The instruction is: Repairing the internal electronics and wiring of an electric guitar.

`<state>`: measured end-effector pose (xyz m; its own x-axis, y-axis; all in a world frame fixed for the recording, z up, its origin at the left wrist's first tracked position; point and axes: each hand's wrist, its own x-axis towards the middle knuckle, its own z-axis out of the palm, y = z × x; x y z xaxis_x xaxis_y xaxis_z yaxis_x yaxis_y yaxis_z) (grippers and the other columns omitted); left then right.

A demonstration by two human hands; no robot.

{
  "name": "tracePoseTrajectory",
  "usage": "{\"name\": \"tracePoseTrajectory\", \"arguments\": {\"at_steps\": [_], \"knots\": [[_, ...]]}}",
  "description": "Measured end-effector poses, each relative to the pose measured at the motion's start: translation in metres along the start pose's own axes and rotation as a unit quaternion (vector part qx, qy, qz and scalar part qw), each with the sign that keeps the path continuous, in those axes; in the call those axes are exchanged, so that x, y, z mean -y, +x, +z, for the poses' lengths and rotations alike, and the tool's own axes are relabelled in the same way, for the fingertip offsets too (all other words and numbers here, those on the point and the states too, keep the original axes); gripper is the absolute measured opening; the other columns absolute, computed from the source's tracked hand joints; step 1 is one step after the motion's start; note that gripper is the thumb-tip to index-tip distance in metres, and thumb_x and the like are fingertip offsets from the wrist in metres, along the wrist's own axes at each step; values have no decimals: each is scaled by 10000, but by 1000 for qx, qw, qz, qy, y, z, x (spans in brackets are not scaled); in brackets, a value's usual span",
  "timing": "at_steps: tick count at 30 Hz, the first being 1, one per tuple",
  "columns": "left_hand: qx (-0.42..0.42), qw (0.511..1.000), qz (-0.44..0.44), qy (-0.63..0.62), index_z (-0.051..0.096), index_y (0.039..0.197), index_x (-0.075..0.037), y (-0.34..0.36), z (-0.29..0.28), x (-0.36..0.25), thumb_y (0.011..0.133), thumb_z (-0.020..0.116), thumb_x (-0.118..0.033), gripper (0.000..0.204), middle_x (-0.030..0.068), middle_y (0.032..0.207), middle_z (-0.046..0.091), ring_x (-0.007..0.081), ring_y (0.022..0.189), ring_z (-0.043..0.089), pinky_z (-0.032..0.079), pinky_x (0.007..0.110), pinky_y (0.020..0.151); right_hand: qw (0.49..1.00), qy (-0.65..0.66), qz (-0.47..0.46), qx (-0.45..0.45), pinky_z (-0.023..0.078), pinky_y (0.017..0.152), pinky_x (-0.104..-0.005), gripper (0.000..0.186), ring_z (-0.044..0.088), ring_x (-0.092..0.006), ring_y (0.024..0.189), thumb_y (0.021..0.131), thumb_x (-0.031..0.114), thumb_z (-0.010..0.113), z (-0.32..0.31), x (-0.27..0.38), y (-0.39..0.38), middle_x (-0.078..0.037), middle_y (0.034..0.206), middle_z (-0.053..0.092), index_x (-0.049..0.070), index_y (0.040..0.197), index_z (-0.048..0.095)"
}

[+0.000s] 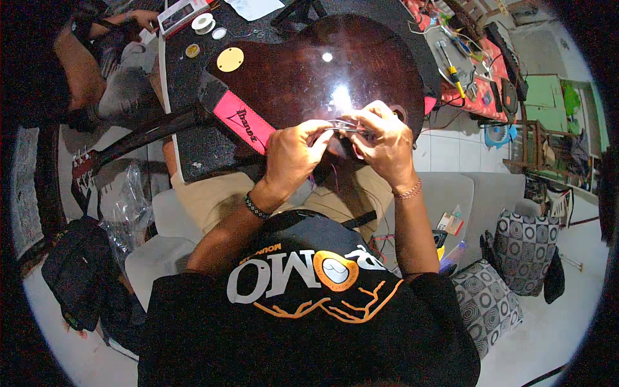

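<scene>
head view: the left hand [293,153] and right hand [387,140], both pinched narrow, held a slim metal tool [344,125] by the dark guitar [284,71].

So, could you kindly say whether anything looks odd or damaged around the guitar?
Thin wires dangle between the left hand and right hand, beside the guitar; odd, since wiring usually stays enclosed. Their source is hidden.

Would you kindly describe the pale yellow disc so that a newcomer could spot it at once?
Find the big dark brown guitar body over the black table. At its left end, beyond the pink strap, lies the pale yellow disc. Unlike the white spool and small gold tin nearby, it lies on the guitar, not the table.
</scene>
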<state>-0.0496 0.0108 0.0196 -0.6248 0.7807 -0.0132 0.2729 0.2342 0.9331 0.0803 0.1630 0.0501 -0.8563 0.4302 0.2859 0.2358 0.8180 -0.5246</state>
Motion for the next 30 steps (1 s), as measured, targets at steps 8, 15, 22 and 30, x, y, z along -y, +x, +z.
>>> {"name": "tracePoseTrajectory", "arguments": {"at_steps": [8,15,22,30], "knots": [[-16,1000,-5,-5,794,1057,-30,0,2,8,938,772,-155,174,58,875,792,72,721,685,530,252,649,991,45,99,-84,566,694,-372,298,713,-257,840,752,133,868,-15,2,-22,-68,945,686,122,1032,766],[-7,1000,-7,16,793,1073,-43,-1,5,6,931,781,-143,174,71,908,799,97,751,710,552,266,683,992,-80,31,-88,526,579,-355,209,669,-219,669,786,175,856,15,11,-37,-43,844,644,155,962,745],[-5,999,-20,26,794,1078,-60,-3,4,5,924,789,-146,177,79,912,798,106,754,716,555,271,691,989,-107,18,-98,513,581,-371,166,669,-235,666,834,224,841,29,12,-36,-48,801,633,150,963,767],[-9,1000,-13,27,787,1101,-61,4,6,8,932,782,-154,193,96,929,801,122,785,745,562,276,700,987,-104,30,-119,514,578,-381,140,668,-256,661,846,230,834,26,14,-29,-56,804,658,144,942,776]]}}
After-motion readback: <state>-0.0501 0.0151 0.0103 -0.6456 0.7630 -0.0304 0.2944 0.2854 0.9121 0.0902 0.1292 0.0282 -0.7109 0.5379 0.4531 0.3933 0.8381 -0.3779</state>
